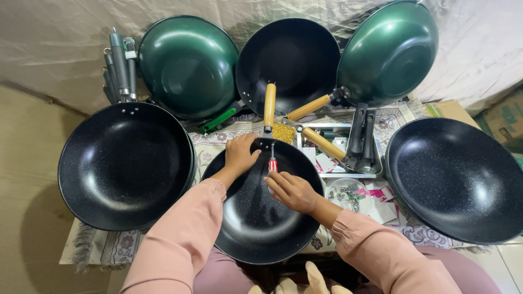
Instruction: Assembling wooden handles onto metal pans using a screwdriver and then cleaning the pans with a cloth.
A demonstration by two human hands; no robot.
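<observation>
A black speckled wok (256,228) lies in front of me on a patterned cloth. A wooden handle (269,104) sticks out from its far rim. My left hand (240,152) grips that far rim beside the handle mount. My right hand (292,190) holds a small screwdriver with a red-and-white grip (273,163), its shaft pointing up at the rim where the handle joins. Both arms wear pink sleeves.
Black woks lie at left (122,166) and right (455,179). Green and black woks (188,65) lean on the back sheet. A metal tray (340,144) holds handles; a clear bowl of screws (348,196) sits beside it. Grey handles (120,65) stand far left.
</observation>
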